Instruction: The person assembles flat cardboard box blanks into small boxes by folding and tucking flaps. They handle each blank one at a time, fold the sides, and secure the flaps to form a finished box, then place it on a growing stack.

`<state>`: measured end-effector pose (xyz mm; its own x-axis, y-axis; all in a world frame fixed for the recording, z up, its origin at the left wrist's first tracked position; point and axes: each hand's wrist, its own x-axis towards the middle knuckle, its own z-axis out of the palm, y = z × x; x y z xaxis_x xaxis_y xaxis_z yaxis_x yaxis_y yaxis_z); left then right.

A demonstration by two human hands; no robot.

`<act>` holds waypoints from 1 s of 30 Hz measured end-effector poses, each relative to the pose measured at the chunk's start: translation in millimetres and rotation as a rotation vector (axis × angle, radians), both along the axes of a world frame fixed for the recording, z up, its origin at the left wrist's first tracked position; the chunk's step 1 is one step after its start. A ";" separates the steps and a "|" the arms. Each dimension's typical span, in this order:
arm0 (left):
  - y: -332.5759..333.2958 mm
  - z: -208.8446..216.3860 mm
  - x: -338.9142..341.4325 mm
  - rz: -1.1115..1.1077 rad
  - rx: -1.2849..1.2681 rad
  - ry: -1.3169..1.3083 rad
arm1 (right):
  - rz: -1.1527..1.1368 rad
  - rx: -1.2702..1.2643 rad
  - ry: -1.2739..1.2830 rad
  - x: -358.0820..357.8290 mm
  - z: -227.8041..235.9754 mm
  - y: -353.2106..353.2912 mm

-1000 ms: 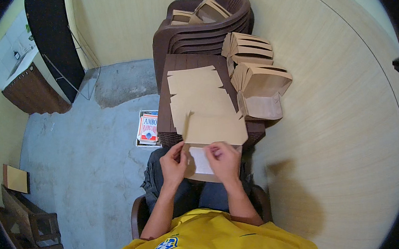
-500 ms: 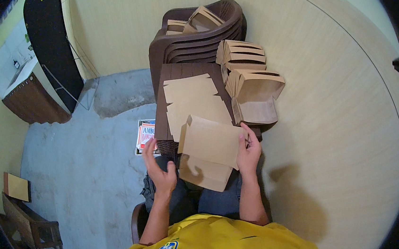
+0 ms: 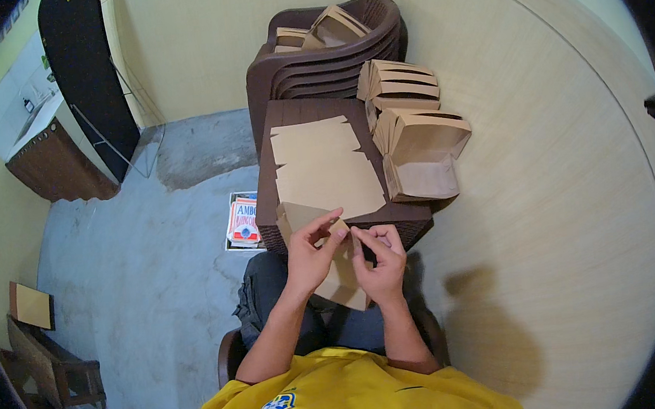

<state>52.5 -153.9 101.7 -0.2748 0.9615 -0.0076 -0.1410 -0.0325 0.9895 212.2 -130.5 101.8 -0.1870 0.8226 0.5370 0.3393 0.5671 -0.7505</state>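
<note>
A partly folded brown cardboard box [image 3: 340, 280] is held upright over my lap, in front of the brown table. My left hand [image 3: 312, 254] pinches a small flap at its upper corner between thumb and fingers. My right hand [image 3: 380, 264] is closed on the same corner from the right, its fingertips almost meeting the left ones. Both hands cover much of the box. Just beyond lies a flat cardboard blank [image 3: 326, 169] with notched edges, spread on the table [image 3: 283, 113].
Opened cardboard boxes [image 3: 424, 153] stand nested at the table's right side, with more boxes [image 3: 401, 85] behind. Stacked brown chairs [image 3: 308, 70] at the back hold further boxes. A bin of printed packs [image 3: 243, 221] sits on the floor left. A wall [image 3: 544, 185] rises on the right.
My left hand has come in from the left, open before, and now grips the box corner. My right hand has moved left to meet it. The box has turned and folded up.
</note>
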 end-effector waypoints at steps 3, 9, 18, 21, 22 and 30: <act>-3.3 -10.2 2.8 0.084 0.092 -0.083 | 0.078 -0.176 0.233 -4.1 -7.3 1.6; -12.6 -20.9 7.1 0.165 0.117 -0.087 | 0.009 -0.262 0.310 -7.7 -15.0 1.7; -16.5 -12.5 16.3 0.290 0.168 0.547 | 0.040 -0.362 0.413 -7.7 -30.1 5.9; -14.5 -9.4 -17.7 0.537 0.193 0.859 | 0.047 -0.493 0.512 5.7 -35.7 15.9; -15.8 -9.1 -36.5 0.609 0.172 0.879 | 0.043 -0.536 0.552 11.9 -37.2 18.9; -39.5 -20.7 -106.8 -0.072 -0.158 0.118 | 0.201 -0.755 0.626 30.2 -35.2 28.7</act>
<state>-54.3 -193.3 81.0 -0.2129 0.9681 -0.1320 -0.0198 0.1308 0.9912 242.4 -101.8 66.5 -0.2222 0.9729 -0.0640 -0.2897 -0.1286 -0.9484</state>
